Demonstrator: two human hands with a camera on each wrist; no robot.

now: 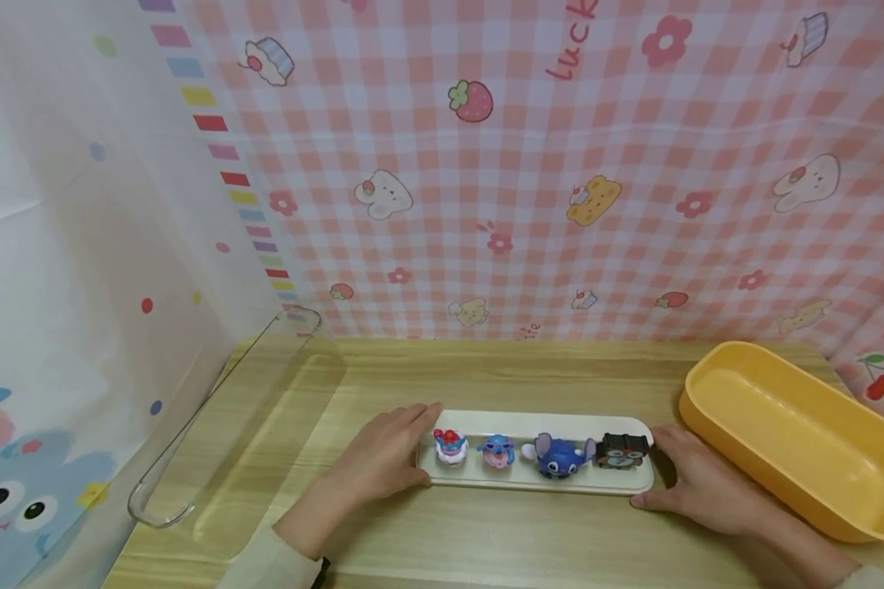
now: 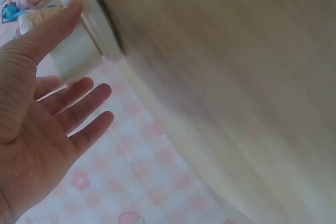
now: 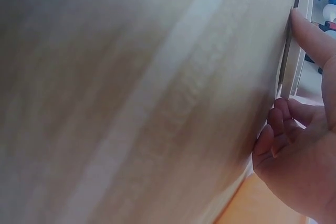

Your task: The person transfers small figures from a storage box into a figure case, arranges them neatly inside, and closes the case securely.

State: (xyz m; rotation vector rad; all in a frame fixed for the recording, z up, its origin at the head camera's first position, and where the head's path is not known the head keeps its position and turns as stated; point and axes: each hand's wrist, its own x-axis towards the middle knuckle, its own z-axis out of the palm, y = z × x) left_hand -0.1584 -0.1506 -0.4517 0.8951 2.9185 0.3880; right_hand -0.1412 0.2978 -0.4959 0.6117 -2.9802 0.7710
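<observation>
A long white tray (image 1: 501, 483) lies on the table. Standing in it in a row are several small toy figures: a blue-and-white one with a red top (image 1: 451, 448), a blue one with a pink base (image 1: 497, 451), a larger blue big-eared one (image 1: 560, 458) and a dark brown one with round pale eyes (image 1: 622, 451). At the tray's left end, my left hand (image 1: 385, 454) grips it, thumb on the near edge and fingers on the far side. My right hand (image 1: 700, 478) holds the right end between thumb and fingers. In the left wrist view, the left thumb (image 2: 50, 32) presses the tray's rim.
To the right, close beside my right hand, stands a yellow rectangular bin (image 1: 796, 425). A clear plastic container (image 1: 243, 442) occupies the left side of the table (image 1: 383, 376). Behind the table hangs a pink checked cloth (image 1: 442, 164), and a white printed cloth (image 1: 118, 204) hangs at left.
</observation>
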